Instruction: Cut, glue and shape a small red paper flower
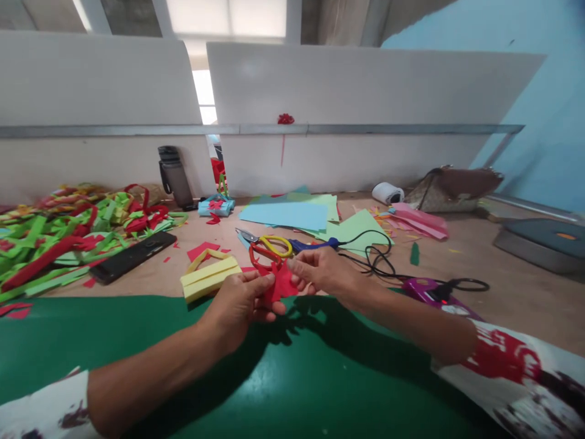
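Pinching a red paper cut-out (286, 285) from both sides, the left hand (244, 297) and right hand (322, 271) hold it up near the far edge of a glossy green surface (292, 384); the left thumb presses on its face with the fingers curled beneath, and the right thumb and fingertips nip its opposite side. Gripping it at two ends probably steadies such thin, floppy stock and leaves its middle uncovered. Its outline looks jagged, though the fingers hide part of it. Just left of the left hand sits a yellow paper bag (212, 279), boxy and sharply creased. Directly beyond the fingertips lie yellow-looped scissors (264, 239), red-looped scissors (253, 253) and a blue glue gun (315, 244), presumably placed for a short reach. A black cable (387, 242) coils beyond the right hand, towards a purple power strip (421, 288) by the right forearm. Farther ahead of both hands, flat sheets of pale blue paper (283, 214) and light green paper (365, 227) overlap. Well left of the left hand, a slab-like dark phone (132, 257) rests beside a tangled heap of paper strips (109, 213). Beyond these stand a small blue paper bag (217, 208) and a grey bottle (176, 177); far past the right hand are pink paper (420, 221), a white roll (388, 193) and a brown handbag (457, 188).
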### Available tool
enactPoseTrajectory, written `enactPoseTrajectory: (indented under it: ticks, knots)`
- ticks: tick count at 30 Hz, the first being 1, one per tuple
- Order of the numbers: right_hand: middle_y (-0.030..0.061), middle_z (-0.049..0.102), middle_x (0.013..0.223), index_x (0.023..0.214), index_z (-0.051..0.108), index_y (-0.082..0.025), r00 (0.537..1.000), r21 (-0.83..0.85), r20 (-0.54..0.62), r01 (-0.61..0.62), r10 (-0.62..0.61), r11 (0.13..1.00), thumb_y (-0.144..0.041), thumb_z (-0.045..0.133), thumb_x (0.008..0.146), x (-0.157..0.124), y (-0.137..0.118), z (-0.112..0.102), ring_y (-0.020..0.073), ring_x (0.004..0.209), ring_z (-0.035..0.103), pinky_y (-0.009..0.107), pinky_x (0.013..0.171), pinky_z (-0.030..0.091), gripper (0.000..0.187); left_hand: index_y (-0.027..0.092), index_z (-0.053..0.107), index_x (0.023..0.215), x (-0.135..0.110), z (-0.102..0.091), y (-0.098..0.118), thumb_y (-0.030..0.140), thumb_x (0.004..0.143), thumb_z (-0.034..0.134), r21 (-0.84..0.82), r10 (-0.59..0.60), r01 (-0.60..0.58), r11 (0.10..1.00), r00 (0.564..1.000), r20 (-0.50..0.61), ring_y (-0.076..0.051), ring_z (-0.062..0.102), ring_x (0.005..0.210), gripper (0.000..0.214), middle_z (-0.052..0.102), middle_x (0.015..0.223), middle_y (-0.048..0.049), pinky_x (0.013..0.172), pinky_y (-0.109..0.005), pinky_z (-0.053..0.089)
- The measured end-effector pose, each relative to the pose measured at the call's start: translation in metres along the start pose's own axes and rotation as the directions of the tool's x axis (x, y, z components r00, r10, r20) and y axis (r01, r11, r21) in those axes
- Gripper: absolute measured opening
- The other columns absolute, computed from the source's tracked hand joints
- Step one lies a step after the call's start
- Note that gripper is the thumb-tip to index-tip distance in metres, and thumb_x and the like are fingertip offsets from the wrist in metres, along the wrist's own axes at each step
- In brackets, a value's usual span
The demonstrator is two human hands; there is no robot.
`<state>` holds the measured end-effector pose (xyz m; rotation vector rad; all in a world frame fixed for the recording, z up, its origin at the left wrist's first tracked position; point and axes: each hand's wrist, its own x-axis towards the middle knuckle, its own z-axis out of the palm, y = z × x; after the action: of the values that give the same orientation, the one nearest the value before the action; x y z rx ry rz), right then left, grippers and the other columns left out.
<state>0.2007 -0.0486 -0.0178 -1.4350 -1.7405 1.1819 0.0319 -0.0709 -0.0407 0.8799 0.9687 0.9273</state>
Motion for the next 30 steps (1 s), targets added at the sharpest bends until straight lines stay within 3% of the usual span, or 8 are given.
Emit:
enactPoseTrajectory:
  ticks: [7, 10, 12, 15, 18, 21, 26, 30]
  knots:
    - [-0.0063, 0.049, 0.039, 0.053, 0.048, -0.017, 0.987, 0.068, 0.077, -0.147, 0.141, 0.987, -0.017, 0.055, 0.077, -0.021, 0.017, 0.006, 0.0046, 0.034, 0.044, 0.014, 0.034, 0.032, 0.025, 0.011, 0.058, 0.076, -0.005, 0.006, -0.007, 0.029, 0.08, 0.059, 0.268, -0.153, 0.111, 0.957, 0.978, 0.141, -0.012, 0.06, 0.047, 0.018, 0.059, 0.058, -0.0013, 0.041, -0.017, 0.042]
    - [-0.0069, 0.049, 0.037, 0.052, 0.047, -0.017, 0.968, 0.053, 0.127, -0.224, 0.216, 0.973, -0.016, 0.054, 0.075, -0.021, 0.025, 0.009, 0.0051, 0.03, 0.044, 0.014, 0.029, 0.03, 0.024, 0.014, 0.056, 0.078, -0.004, -0.003, 0.002, 0.034, 0.08, 0.058, 0.514, -0.036, -0.003, 0.858, 0.997, 0.066, -0.01, 0.054, 0.042, 0.021, 0.059, 0.057, 0.0007, 0.038, -0.016, 0.034]
    - [-0.0069, 0.05, 0.037, 0.052, 0.046, -0.018, 0.956, 0.034, 0.162, -0.254, 0.246, 0.967, -0.014, 0.052, 0.074, -0.02, 0.028, 0.01, 0.0056, 0.029, 0.044, 0.014, 0.027, 0.029, 0.023, 0.014, 0.058, 0.079, -0.004, -0.009, 0.007, 0.031, 0.08, 0.056, 0.686, 0.179, -0.166, 0.709, 0.982, 0.052, -0.009, 0.049, 0.044, 0.017, 0.058, 0.057, 0.0019, 0.042, -0.018, 0.034]
    - [-0.0071, 0.051, 0.037, 0.051, 0.045, -0.019, 0.944, -0.005, 0.194, -0.27, 0.266, 0.963, -0.012, 0.049, 0.073, -0.02, 0.03, 0.011, 0.0058, 0.028, 0.045, 0.014, 0.027, 0.029, 0.023, 0.014, 0.059, 0.069, -0.009, -0.016, 0.005, 0.024, 0.083, 0.052, 0.852, 0.393, -0.373, 0.367, 0.893, 0.221, -0.01, 0.046, 0.052, 0.018, 0.054, 0.057, 0.0018, 0.05, -0.02, 0.034]
    - [-0.007, 0.051, 0.038, 0.052, 0.044, -0.019, 0.937, -0.066, 0.197, -0.28, 0.288, 0.958, -0.012, 0.047, 0.073, -0.019, 0.029, 0.012, 0.0059, 0.029, 0.046, 0.014, 0.027, 0.031, 0.023, 0.016, 0.062, 0.072, -0.019, -0.018, -0.012, 0.021, 0.089, 0.045, 0.849, 0.363, -0.525, 0.063, 0.804, 0.47, -0.011, 0.047, 0.057, 0.025, 0.055, 0.063, 0.0006, 0.055, -0.023, 0.034]
    - [-0.0063, 0.051, 0.039, 0.053, 0.045, -0.019, 0.931, -0.151, 0.198, -0.28, 0.306, 0.948, -0.013, 0.048, 0.075, -0.02, 0.027, 0.013, 0.0063, 0.03, 0.048, 0.014, 0.028, 0.032, 0.022, 0.02, 0.065, 0.089, -0.027, -0.017, -0.029, 0.026, 0.094, 0.038, 0.803, 0.232, -0.588, -0.095, 0.771, 0.592, -0.013, 0.051, 0.062, 0.028, 0.056, 0.074, -0.0014, 0.057, -0.025, 0.035]
    - [-0.0038, 0.058, 0.047, 0.067, 0.059, -0.017, 0.962, -0.346, 0.166, -0.15, 0.218, 0.926, -0.021, 0.049, 0.08, -0.026, 0.024, 0.001, 0.0083, 0.037, 0.052, 0.017, 0.036, 0.036, 0.017, 0.022, 0.063, 0.092, -0.029, -0.016, -0.035, 0.029, 0.095, 0.036, 0.782, 0.12, -0.598, -0.177, 0.775, 0.62, -0.016, 0.051, 0.065, 0.028, 0.053, 0.08, -0.0031, 0.057, -0.028, 0.036]
    - [0.0039, 0.069, 0.079, 0.09, 0.065, -0.017, 0.997, -0.612, -0.072, -0.023, -0.026, 0.791, -0.028, 0.05, 0.088, -0.025, 0.016, -0.024, 0.0168, 0.073, 0.063, 0.025, 0.064, 0.043, 0.018, 0.022, 0.062, 0.092, -0.027, -0.017, -0.034, 0.029, 0.095, 0.036, 0.781, 0.151, -0.611, -0.129, 0.766, 0.624, -0.016, 0.05, 0.066, 0.028, 0.052, 0.079, -0.0026, 0.057, -0.028, 0.034]
